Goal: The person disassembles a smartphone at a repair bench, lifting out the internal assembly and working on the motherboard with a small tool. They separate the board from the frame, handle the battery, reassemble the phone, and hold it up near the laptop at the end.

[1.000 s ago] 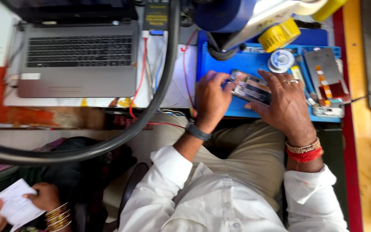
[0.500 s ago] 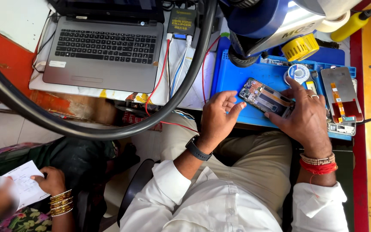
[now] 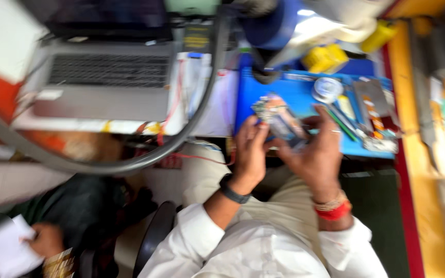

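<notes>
- Left hand [image 3: 251, 149] and right hand [image 3: 315, 154] together hold an opened phone [image 3: 279, 119] over the blue work mat [image 3: 297, 92]; the picture is blurred.
- A grey laptop [image 3: 106, 82] sits well to the left.
- A round tin [image 3: 327, 89] lies on the mat.
- Another person's hand [image 3: 47, 239] holds white paper [image 3: 6, 252], bottom left.

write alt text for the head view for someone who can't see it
Blurred view from above: a person's left hand and right hand hold an opened phone over a blue work mat. A grey laptop sits to the left; another person holds white paper at lower left.
</notes>
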`<state>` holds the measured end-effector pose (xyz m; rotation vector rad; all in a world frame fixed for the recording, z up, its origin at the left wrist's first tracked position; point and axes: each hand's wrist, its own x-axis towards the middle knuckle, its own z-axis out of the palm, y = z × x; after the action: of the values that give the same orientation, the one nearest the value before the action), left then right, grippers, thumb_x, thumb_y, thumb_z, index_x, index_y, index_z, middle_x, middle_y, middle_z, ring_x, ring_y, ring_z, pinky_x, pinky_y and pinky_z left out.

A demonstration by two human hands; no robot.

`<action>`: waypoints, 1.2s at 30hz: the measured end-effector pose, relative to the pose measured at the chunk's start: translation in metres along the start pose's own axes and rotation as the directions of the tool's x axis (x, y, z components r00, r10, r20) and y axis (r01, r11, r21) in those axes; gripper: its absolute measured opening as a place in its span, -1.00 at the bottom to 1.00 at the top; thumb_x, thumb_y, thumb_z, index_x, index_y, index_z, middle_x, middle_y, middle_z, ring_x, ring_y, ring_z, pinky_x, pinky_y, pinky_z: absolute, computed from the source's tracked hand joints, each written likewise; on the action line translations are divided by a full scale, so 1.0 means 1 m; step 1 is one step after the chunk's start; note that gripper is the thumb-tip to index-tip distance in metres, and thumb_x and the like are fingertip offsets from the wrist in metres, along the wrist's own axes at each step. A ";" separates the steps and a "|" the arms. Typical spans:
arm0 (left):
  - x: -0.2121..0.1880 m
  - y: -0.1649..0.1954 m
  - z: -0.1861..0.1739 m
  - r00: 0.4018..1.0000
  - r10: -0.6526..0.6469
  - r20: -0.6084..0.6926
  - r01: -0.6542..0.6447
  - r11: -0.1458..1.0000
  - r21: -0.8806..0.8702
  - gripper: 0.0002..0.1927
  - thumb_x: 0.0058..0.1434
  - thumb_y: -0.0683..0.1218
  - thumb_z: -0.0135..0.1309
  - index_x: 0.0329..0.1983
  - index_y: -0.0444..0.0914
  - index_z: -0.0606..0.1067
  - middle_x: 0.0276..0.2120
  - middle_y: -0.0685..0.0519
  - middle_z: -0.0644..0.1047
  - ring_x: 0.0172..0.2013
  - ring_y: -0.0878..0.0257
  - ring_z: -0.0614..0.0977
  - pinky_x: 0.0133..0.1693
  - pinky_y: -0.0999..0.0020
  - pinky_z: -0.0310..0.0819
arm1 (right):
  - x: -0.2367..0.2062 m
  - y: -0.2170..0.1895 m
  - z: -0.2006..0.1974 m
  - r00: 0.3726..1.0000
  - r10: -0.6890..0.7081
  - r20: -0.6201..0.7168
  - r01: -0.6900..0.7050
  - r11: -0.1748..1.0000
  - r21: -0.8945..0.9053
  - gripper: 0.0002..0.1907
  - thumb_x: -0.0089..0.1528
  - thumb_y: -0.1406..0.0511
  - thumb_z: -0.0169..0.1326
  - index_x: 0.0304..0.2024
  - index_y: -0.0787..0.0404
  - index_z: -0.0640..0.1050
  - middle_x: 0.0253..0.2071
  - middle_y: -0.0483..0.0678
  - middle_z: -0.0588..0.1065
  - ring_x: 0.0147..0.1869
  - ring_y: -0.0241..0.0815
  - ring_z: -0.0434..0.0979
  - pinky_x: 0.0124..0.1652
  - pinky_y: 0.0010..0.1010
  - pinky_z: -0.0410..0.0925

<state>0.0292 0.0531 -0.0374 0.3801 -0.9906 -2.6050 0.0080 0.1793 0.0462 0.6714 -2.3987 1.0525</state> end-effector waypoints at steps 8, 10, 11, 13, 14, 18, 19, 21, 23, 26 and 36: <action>-0.020 -0.005 0.005 0.997 -0.026 0.067 0.027 0.999 -0.024 -0.84 0.50 -0.08 -0.08 -0.17 -0.22 0.46 -0.34 0.15 0.51 -0.42 0.47 0.47 -0.52 0.59 0.28 | -0.040 -0.009 -0.015 0.990 0.141 -0.032 -0.144 0.981 -0.129 -0.01 -0.09 0.12 0.45 0.28 0.37 0.33 -0.13 0.10 0.48 -0.06 0.11 0.46 -0.06 -0.07 0.29; -0.025 -0.007 0.008 0.994 -0.022 0.103 0.019 0.999 0.029 -0.82 0.51 -0.09 -0.09 -0.17 -0.24 0.48 -0.35 0.14 0.51 -0.44 0.48 0.47 -0.54 0.60 0.25 | -0.048 -0.009 -0.021 0.983 0.179 -0.043 -0.183 0.973 -0.140 -0.02 -0.08 0.12 0.44 0.29 0.35 0.33 -0.13 0.10 0.47 -0.05 0.09 0.46 -0.05 -0.09 0.30; -0.028 -0.009 0.010 0.992 -0.021 0.121 0.012 0.997 0.079 -0.82 0.53 -0.10 -0.07 -0.16 -0.26 0.48 -0.34 0.11 0.53 -0.45 0.46 0.48 -0.55 0.60 0.25 | -0.051 -0.008 -0.023 0.980 0.194 -0.044 -0.198 0.970 -0.140 -0.02 -0.08 0.12 0.44 0.29 0.35 0.33 -0.12 0.10 0.46 -0.05 0.08 0.46 -0.04 -0.10 0.31; -0.032 -0.012 0.012 0.989 -0.003 0.146 -0.023 0.985 0.173 -0.83 0.56 -0.13 -0.05 -0.14 -0.30 0.47 -0.31 0.05 0.56 -0.45 0.41 0.51 -0.56 0.59 0.25 | -0.058 -0.008 -0.025 0.974 0.220 -0.050 -0.225 0.964 -0.141 0.00 -0.08 0.09 0.45 0.29 0.34 0.33 -0.13 0.11 0.45 -0.05 0.08 0.44 -0.04 -0.11 0.31; -0.035 -0.014 0.013 0.989 -0.006 0.148 -0.021 0.984 0.179 -0.86 0.52 -0.15 -0.04 -0.09 -0.33 0.48 -0.26 0.04 0.58 -0.38 0.40 0.56 -0.45 0.56 0.36 | -0.061 -0.008 -0.025 0.973 0.228 -0.043 -0.232 0.963 -0.135 0.01 -0.08 0.08 0.46 0.29 0.34 0.33 -0.14 0.11 0.45 -0.05 0.08 0.44 -0.04 -0.12 0.31; -0.038 -0.014 0.014 0.988 -0.035 0.152 0.009 0.986 0.166 -0.79 0.45 -0.20 -0.02 0.05 -0.42 0.50 -0.15 0.00 0.62 -0.24 0.34 0.66 -0.25 0.45 0.60 | -0.074 -0.004 -0.033 0.971 0.236 -0.036 -0.237 0.969 -0.066 0.00 -0.08 0.03 0.47 0.27 0.35 0.35 -0.15 0.10 0.45 -0.07 0.04 0.47 -0.07 -0.15 0.35; -0.039 -0.013 0.015 0.986 -0.057 0.156 0.033 0.987 0.155 -0.78 0.45 -0.20 -0.01 0.06 -0.44 0.49 -0.16 -0.01 0.62 -0.25 0.33 0.66 -0.26 0.43 0.60 | -0.075 0.000 -0.037 0.971 0.233 -0.049 -0.234 0.972 -0.020 0.00 -0.07 0.00 0.47 0.26 0.35 0.37 -0.15 0.10 0.45 -0.06 0.01 0.48 -0.07 -0.17 0.36; -0.043 -0.010 0.016 0.978 -0.132 0.159 0.103 0.979 0.173 -0.78 0.41 -0.19 -0.01 0.05 -0.42 0.49 -0.20 -0.02 0.63 -0.31 0.32 0.66 -0.35 0.42 0.59 | -0.078 0.009 -0.043 0.964 0.255 -0.079 -0.248 0.965 0.086 -0.10 0.00 0.03 0.44 0.23 0.35 0.41 -0.16 0.06 0.47 -0.08 -0.06 0.49 -0.10 -0.25 0.39; -0.046 -0.007 0.017 0.966 -0.187 0.180 0.148 0.967 0.209 -0.77 0.39 -0.19 0.00 0.04 -0.40 0.49 -0.22 -0.02 0.63 -0.35 0.31 0.65 -0.39 0.40 0.60 | -0.078 0.022 -0.048 0.947 0.299 -0.116 -0.272 0.940 0.204 -0.29 0.12 0.13 0.37 0.20 0.35 0.47 -0.17 0.01 0.50 -0.12 -0.16 0.48 -0.13 -0.34 0.40; -0.052 -0.006 0.018 0.937 -0.256 0.237 0.189 0.943 0.274 -0.74 0.38 -0.18 0.00 0.08 -0.39 0.50 -0.20 -0.03 0.64 -0.33 0.31 0.66 -0.37 0.40 0.61 | -0.080 0.045 -0.050 0.881 0.473 0.015 -0.403 0.732 0.550 -0.55 0.27 0.24 0.23 0.13 0.35 0.51 -0.20 -0.11 0.56 -0.16 -0.37 0.53 -0.13 -0.51 0.44; -0.082 -0.028 -0.014 0.858 -0.376 0.350 0.277 0.912 0.302 -0.71 0.47 -0.16 0.00 0.16 -0.42 0.45 -0.10 -0.01 0.62 -0.17 0.34 0.67 -0.21 0.39 0.66 | -0.115 0.068 -0.048 0.822 0.526 0.217 -0.531 0.572 0.625 -0.77 0.33 0.39 0.17 0.02 0.38 0.58 -0.19 -0.10 0.62 -0.17 -0.43 0.59 -0.14 -0.56 0.49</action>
<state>0.1032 0.0970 -0.0560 0.0656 -1.5098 -2.9514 0.0679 0.2859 -0.0260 0.1100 -2.2327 2.2345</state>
